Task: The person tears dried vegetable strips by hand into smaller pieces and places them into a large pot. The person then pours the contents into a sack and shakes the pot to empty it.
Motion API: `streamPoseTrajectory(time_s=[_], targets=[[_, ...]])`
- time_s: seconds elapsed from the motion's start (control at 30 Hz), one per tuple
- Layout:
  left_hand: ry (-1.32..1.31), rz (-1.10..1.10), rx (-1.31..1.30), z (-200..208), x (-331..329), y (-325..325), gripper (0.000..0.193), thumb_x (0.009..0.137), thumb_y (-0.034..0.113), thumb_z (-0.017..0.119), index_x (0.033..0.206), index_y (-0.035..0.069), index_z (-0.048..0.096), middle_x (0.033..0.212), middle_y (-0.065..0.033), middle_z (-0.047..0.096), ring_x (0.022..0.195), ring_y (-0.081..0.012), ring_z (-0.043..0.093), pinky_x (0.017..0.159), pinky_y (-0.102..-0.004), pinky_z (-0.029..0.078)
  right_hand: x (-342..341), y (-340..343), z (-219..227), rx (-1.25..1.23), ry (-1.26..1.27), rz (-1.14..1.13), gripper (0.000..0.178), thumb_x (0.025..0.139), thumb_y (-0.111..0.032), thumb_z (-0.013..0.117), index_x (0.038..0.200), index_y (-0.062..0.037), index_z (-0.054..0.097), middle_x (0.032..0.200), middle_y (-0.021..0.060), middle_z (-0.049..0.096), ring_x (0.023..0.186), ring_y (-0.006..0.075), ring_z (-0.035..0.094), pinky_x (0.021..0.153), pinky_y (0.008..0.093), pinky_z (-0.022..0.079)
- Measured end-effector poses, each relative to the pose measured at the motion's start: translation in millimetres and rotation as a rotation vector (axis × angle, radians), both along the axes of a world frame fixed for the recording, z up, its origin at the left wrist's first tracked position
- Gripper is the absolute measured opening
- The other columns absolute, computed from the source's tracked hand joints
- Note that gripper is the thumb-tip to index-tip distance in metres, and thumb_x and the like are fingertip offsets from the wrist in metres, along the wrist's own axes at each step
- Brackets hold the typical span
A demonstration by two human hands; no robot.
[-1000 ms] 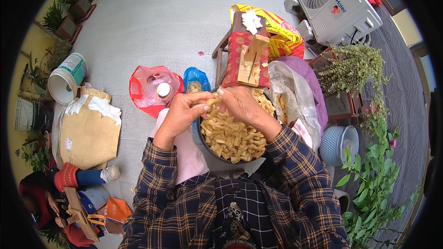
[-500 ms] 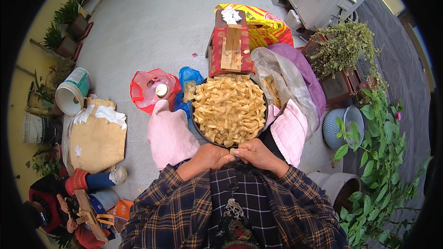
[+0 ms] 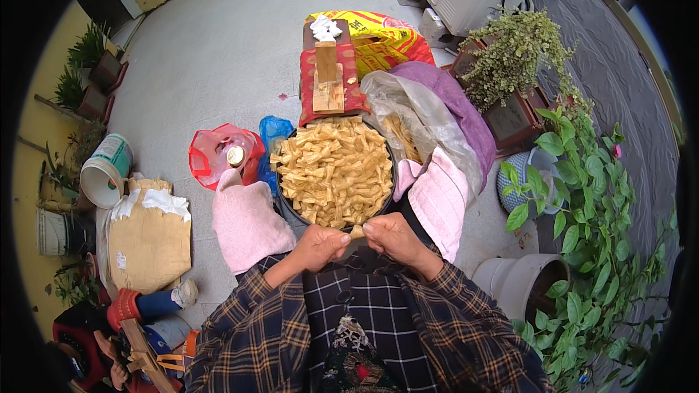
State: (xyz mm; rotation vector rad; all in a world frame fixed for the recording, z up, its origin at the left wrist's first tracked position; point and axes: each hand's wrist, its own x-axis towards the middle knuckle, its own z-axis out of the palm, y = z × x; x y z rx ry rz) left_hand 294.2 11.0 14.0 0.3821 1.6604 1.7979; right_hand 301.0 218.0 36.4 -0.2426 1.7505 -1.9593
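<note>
My left hand (image 3: pixel 317 246) and my right hand (image 3: pixel 393 239) are closed in front of my lap, thumbs and fingers pinching the two ends of one small tan knotted strip (image 3: pixel 357 232). It resembles a tofu-skin knot, and most of it is hidden by my fingers. Just beyond my hands stands a dark round basin (image 3: pixel 289 212), heaped with similar tan knotted pieces (image 3: pixel 335 171). Long tan strips (image 3: pixel 397 136) lie in a clear plastic bag (image 3: pixel 429 118) to the right of the basin.
Pink towels (image 3: pixel 251 220) cover both knees. Beyond the basin, a wooden block stand (image 3: pixel 329 96) rests on a bench with red cloth (image 3: pixel 309 76). Red (image 3: pixel 205 161) and blue bags (image 3: pixel 271 129) sit left. Planters and leafy plants (image 3: pixel 582 225) line the right. Another person (image 3: pixel 87 338) sits at lower left.
My hands have moved slightly apart, and the tan strip now shows stretched between them. The whole view has shifted, so the basin and bench appear further left.
</note>
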Motion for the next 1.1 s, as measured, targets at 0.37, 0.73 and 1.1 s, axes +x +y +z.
streamPoseTrajectory(time_s=[0.37, 0.73, 1.1], targets=[[0.989, 0.441, -0.984, -26, -159, 7, 0.052, 0.078, 0.041, 0.059, 0.122, 0.015, 0.052, 0.129, -0.0140, 0.041, 0.119, -0.0319, 0.038, 0.096, -0.0519, 0.027, -154, 10, -86, 0.849, 0.852, -0.491, 0.022, 0.072, -0.021, 0.059, 0.071, 0.0000, 0.063, 0.094, 0.0165, 0.059, 0.092, 0.0331, 0.053, 0.081, 0.0404, 0.041], [0.812, 0.340, -0.950, -72, -137, 13, 0.049, 0.075, 0.039, 0.060, 0.119, 0.019, 0.055, 0.136, -0.0133, 0.035, 0.126, -0.0341, 0.030, 0.097, -0.0574, 0.024, -155, -8, -142, 0.762, 0.751, -0.478, 0.037, 0.083, -0.017, 0.045, 0.117, -0.0031, 0.051, 0.124, 0.0230, 0.046, 0.117, 0.0375, 0.040, 0.101, 0.0434, 0.027], [0.774, 0.320, -1.016, -84, -118, 13, 0.048, 0.077, 0.040, 0.057, 0.119, 0.017, 0.055, 0.141, -0.0146, 0.029, 0.130, -0.0333, 0.024, 0.100, -0.0607, 0.017, -140, -12, -147, 0.863, 0.757, -0.445, 0.042, 0.078, -0.008, 0.046, 0.120, -0.0030, 0.047, 0.126, 0.0236, 0.043, 0.117, 0.0386, 0.040, 0.100, 0.0442, 0.029]])
